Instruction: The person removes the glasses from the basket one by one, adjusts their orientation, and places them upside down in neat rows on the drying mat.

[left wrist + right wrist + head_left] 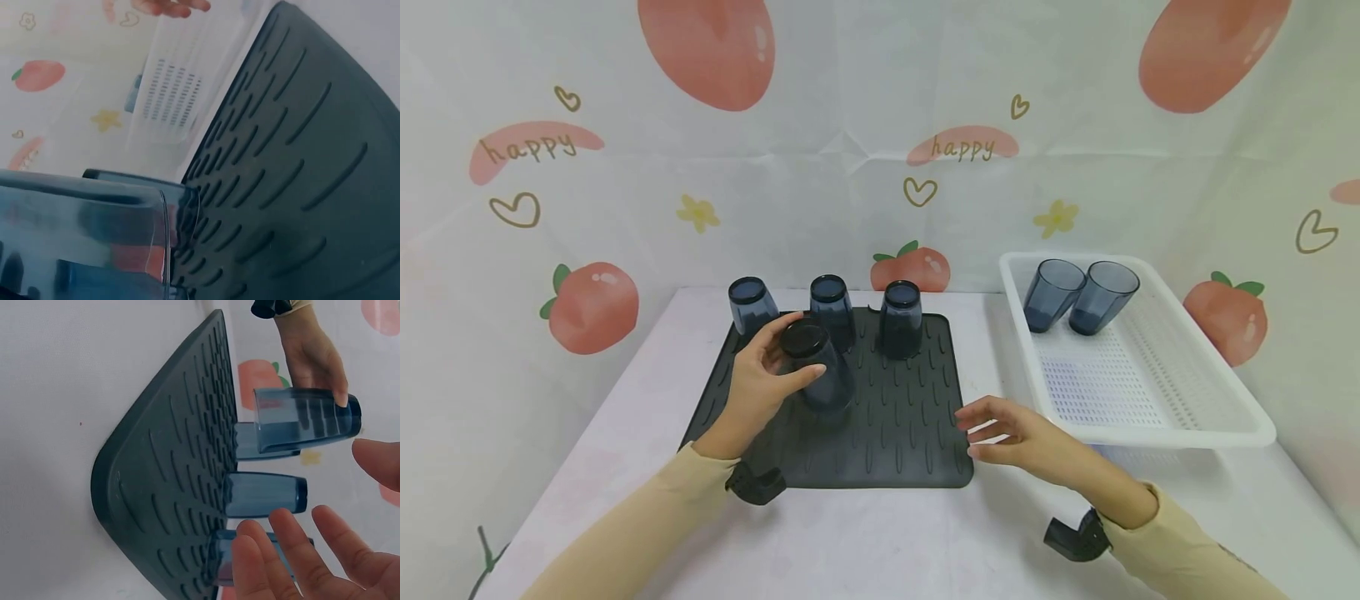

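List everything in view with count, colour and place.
Tabletop: one, white, foreground.
Ribbed rectangular mat: one, dark grey, on tabletop.
Perforated plastic basket: one, white, right of the mat.
Inverted translucent tumblers: four, blue, three on the mat, one held above.
Mouth-up translucent tumblers: two, blue, in the basket's far end.
Peach-printed backdrop cloth: one, white, behind.
Sleeves: two, beige, forearms.
Wrist mounts: two, black, one per wrist.
Left hand: one, bare, gripping the fourth tumbler.
Right hand: one, bare, near the mat's right edge.

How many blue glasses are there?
6: three glasses upside down at the back of the black mat, one glass in the left hand, two glasses in the white basket.
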Motion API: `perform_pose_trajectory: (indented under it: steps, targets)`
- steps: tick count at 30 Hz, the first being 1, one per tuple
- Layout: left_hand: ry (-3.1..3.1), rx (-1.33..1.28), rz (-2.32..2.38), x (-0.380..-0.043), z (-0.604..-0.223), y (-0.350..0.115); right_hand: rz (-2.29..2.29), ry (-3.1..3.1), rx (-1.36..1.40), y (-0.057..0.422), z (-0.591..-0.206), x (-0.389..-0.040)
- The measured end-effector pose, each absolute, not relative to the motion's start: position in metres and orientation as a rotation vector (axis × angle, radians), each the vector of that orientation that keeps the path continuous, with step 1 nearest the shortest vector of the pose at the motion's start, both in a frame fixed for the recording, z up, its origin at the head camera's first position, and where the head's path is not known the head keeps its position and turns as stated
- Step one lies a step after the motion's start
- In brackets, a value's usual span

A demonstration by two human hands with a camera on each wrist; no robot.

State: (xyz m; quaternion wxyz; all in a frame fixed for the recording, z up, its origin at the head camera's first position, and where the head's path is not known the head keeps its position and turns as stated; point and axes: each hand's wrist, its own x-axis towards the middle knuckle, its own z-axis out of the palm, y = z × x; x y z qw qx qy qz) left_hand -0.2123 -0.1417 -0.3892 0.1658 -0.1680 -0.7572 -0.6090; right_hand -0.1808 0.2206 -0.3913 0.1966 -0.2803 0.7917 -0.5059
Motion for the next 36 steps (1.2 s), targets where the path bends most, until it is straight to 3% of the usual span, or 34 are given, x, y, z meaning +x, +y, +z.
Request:
perform_pose_trajectory:
  steps: [23,36]
  targets:
    - [-2.153,-0.215,-1.611,-0.203,-0.397,-0.199,-1.414,2.242,-0.765,0.22,-0.39,-0.175]
    - [-2.121,-0.105,-1.538,-0.197,-0.391,-0.209,-1.407,2.252,-0.783,0.221,-0.395,-0.177]
